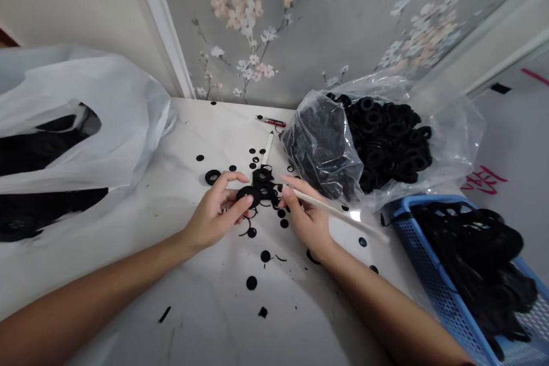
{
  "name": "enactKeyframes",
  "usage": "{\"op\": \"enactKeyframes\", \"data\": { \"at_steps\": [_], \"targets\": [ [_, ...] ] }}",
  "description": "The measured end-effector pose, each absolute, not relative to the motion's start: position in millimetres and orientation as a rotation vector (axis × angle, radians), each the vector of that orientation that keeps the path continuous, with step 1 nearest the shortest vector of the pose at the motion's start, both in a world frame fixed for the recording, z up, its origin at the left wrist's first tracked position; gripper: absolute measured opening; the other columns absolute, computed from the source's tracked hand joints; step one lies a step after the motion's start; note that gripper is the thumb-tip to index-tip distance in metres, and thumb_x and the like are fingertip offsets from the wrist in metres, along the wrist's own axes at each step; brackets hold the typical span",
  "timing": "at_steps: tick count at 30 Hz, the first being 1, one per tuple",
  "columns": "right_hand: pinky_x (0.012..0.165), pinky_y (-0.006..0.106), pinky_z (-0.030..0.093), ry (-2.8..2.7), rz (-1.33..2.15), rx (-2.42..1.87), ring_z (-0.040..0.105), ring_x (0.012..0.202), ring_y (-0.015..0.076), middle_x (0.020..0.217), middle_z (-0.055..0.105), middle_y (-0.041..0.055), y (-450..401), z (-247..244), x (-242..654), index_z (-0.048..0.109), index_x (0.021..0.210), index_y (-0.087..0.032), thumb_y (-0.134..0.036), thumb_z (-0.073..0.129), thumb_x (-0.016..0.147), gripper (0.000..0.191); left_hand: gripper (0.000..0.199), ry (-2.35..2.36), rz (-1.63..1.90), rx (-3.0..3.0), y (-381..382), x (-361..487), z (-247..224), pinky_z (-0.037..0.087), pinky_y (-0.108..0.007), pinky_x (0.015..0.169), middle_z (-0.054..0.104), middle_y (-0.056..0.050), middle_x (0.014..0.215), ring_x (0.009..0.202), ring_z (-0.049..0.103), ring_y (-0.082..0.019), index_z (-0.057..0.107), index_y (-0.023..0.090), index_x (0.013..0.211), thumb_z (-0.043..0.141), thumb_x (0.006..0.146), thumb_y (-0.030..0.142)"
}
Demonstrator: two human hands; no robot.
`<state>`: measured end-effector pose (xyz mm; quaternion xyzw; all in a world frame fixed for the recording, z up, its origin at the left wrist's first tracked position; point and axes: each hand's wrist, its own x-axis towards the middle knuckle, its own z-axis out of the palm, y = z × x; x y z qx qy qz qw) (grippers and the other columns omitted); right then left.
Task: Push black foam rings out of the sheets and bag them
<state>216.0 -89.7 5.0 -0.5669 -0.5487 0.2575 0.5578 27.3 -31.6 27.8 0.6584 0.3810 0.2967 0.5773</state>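
My left hand (212, 209) pinches a round black rubber ring (247, 197) between thumb and fingers, just above the table. My right hand (309, 222) is closed around a long white pen-like stick (328, 205), whose dark tip points left toward the ring; the stick's far end is blurred. More black rings (262, 175) lie bunched together right beside my fingertips. Another black ring (213, 177) rests flat to the left of that bunch. Small black discs (265, 256) and thin curved offcuts are scattered around and below both hands.
A white table (180, 291) carries everything. Behind the hands lie a white pen-like tool (267, 148) and a red cutter (271, 120). At right stand a clear bag (319, 143) of black rings and a blue basket (433, 274) of black pieces. A white bag (128, 108) sits left.
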Motion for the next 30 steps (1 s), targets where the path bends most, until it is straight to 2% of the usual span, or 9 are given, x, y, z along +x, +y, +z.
{"op": "enactKeyframes", "data": {
  "at_steps": [2,4,7,10,13,15,20,26,30],
  "targets": [
    [0.076,0.036,0.055,-1.28,0.734,-1.297,0.067,0.069,0.0162,0.071,0.071,-0.0009,-92,6,214,0.065,0.118,-0.031,-0.031,0.051,0.096,0.027,0.027,0.879,0.686,1.562,-32,28,27,0.048,-0.021,0.049,0.061,0.004,0.064,0.056,0.062,-0.012,0.045,0.023,0.109,0.058,0.09,0.038],
    [0.078,0.036,0.057,-1.267,0.835,-1.253,0.07,0.078,0.0173,0.082,0.075,0.0016,-92,7,212,0.068,0.115,-0.029,-0.032,0.054,0.094,0.025,0.027,0.878,0.661,1.606,-34,29,27,0.047,-0.021,0.049,0.062,0.003,0.065,0.059,0.064,-0.013,0.045,0.023,0.109,0.058,0.089,0.036],
    [0.077,0.035,0.058,-1.251,1.002,-1.193,0.071,0.086,0.0193,0.097,0.076,0.0046,-91,8,208,0.072,0.102,-0.025,-0.034,0.068,0.084,0.02,0.028,0.889,0.608,1.673,-36,30,28,0.045,-0.021,0.049,0.065,0.002,0.068,0.06,0.062,-0.013,0.044,0.023,0.11,0.057,0.089,0.035],
    [0.072,0.033,0.057,-1.22,1.118,-1.169,0.07,0.078,0.018,0.086,0.075,0.0026,-90,7,207,0.072,0.09,-0.023,-0.034,0.075,0.077,0.017,0.026,0.881,0.567,1.714,-35,31,29,0.043,-0.021,0.048,0.066,0.002,0.069,0.055,0.057,-0.011,0.044,0.023,0.111,0.053,0.091,0.037],
    [0.063,0.028,0.052,-1.186,1.151,-1.206,0.063,0.065,0.0144,0.073,0.069,-0.0007,-89,3,209,0.07,0.086,-0.022,-0.038,0.071,0.08,0.017,0.029,0.804,0.557,1.752,-33,30,29,0.043,-0.022,0.05,0.066,0.001,0.073,0.055,0.055,-0.01,0.044,0.022,0.113,0.054,0.09,0.037],
    [0.059,0.026,0.048,-1.171,1.161,-1.231,0.059,0.062,0.0129,0.071,0.067,-0.0014,-88,1,210,0.068,0.086,-0.022,-0.04,0.068,0.082,0.019,0.032,0.79,0.577,1.77,-33,30,28,0.043,-0.023,0.052,0.066,0.001,0.074,0.057,0.055,-0.011,0.044,0.022,0.114,0.057,0.088,0.035],
    [0.065,0.027,0.047,-1.135,1.283,-1.175,0.06,0.068,0.014,0.078,0.068,0.0001,-86,3,212,0.065,0.082,-0.021,-0.036,0.069,0.079,0.015,0.026,0.81,0.611,1.718,-35,32,27,0.045,-0.022,0.053,0.065,0.001,0.075,0.056,0.054,-0.01,0.049,0.02,0.113,0.054,0.09,0.032],
    [0.062,0.025,0.039,-1.119,1.433,-1.175,0.05,0.063,0.0123,0.067,0.06,-0.0024,-83,10,216,0.064,0.069,-0.02,-0.034,0.069,0.076,0.016,0.023,0.855,0.673,1.704,-38,35,27,0.047,-0.021,0.053,0.063,0.001,0.077,0.056,0.053,-0.008,0.057,0.02,0.11,0.054,0.091,0.033],
    [0.057,0.025,0.033,-1.093,1.344,-1.205,0.042,0.059,0.0111,0.06,0.052,-0.003,-86,12,212,0.064,0.065,-0.019,-0.038,0.068,0.077,0.023,0.019,0.981,0.773,1.657,-42,36,27,0.047,-0.019,0.054,0.061,0.002,0.077,0.057,0.053,-0.008,0.057,0.02,0.1,0.06,0.088,0.035]
  ]
}}
